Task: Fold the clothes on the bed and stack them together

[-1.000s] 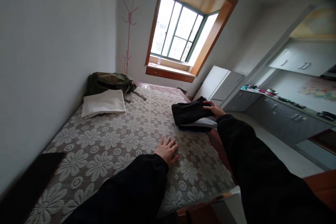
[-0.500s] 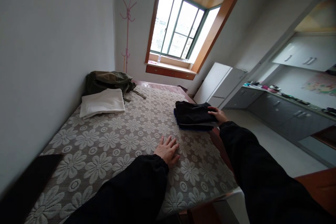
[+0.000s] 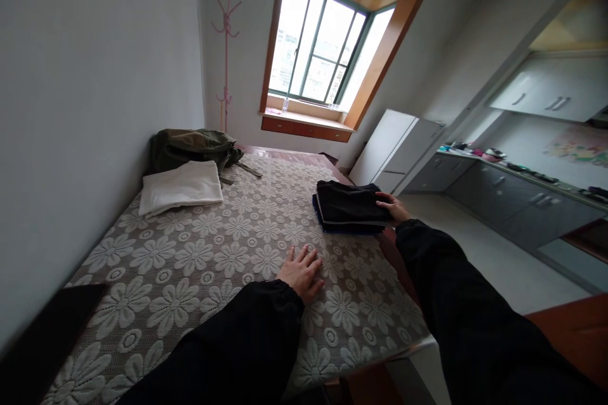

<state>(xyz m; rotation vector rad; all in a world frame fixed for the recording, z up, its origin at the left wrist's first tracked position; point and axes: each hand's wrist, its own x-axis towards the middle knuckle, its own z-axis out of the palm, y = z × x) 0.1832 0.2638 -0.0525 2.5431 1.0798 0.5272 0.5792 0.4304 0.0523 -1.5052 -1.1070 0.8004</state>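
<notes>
A stack of folded dark clothes (image 3: 349,205) lies at the right edge of the table, which has a floral lace cloth (image 3: 232,253). My right hand (image 3: 393,207) rests on the right end of the stack, fingers on top; its thumb is hard to make out. Nearer to me, my left hand (image 3: 301,273) lies flat on the cloth with its fingers spread, holding nothing. At the far left of the table a folded white cloth (image 3: 182,188) lies in front of an olive-green backpack (image 3: 190,144).
A dark flat object (image 3: 52,329) sits at the near left. A wall runs along the left side. Behind the table are a pink coat stand (image 3: 227,57) and a window. To the right are a white fridge (image 3: 387,149) and kitchen cabinets (image 3: 517,193).
The view has shifted slightly. Both hands stay in nearly the same places, the right on the dark stack and the left on the lace cloth.
</notes>
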